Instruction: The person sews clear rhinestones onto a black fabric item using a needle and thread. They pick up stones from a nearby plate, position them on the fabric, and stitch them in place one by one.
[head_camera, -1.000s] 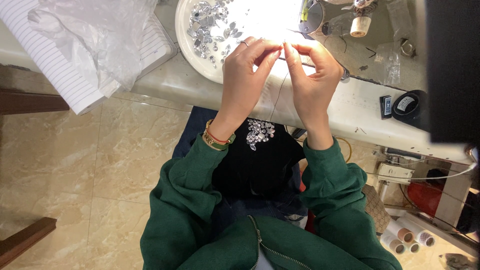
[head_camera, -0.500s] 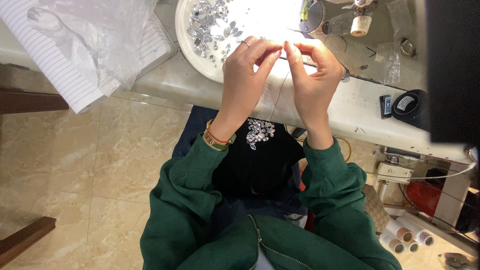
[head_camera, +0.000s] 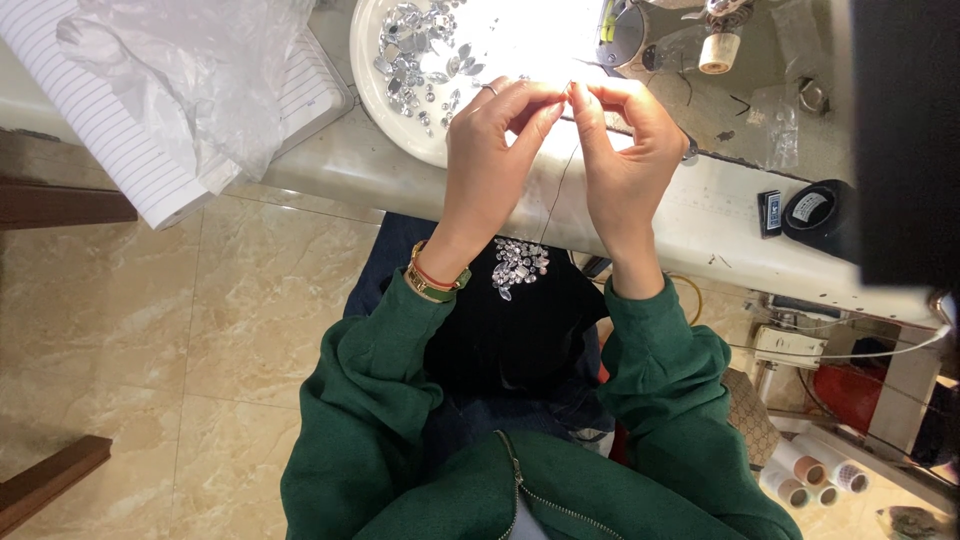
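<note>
While the left hand (head_camera: 490, 160) and right hand (head_camera: 625, 150) pinch a dark thread (head_camera: 556, 190) together above the white dish's (head_camera: 375, 95) near rim, keeping it taut over the lap's rhinestone cluster (head_camera: 518, 265) seems wise.

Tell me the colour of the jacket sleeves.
Dark green sleeves, clearest in the head view.

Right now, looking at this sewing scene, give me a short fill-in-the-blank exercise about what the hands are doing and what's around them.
1. Both hands pinch a thin ____ that hangs down toward the black fabric.
2. The left hand has a ring, and bracelets sit on its ____.
3. The loose gems lie in a round ____ dish.
4. The sleeves are ____ in colour.

Missing words: thread; wrist; white; green
</note>
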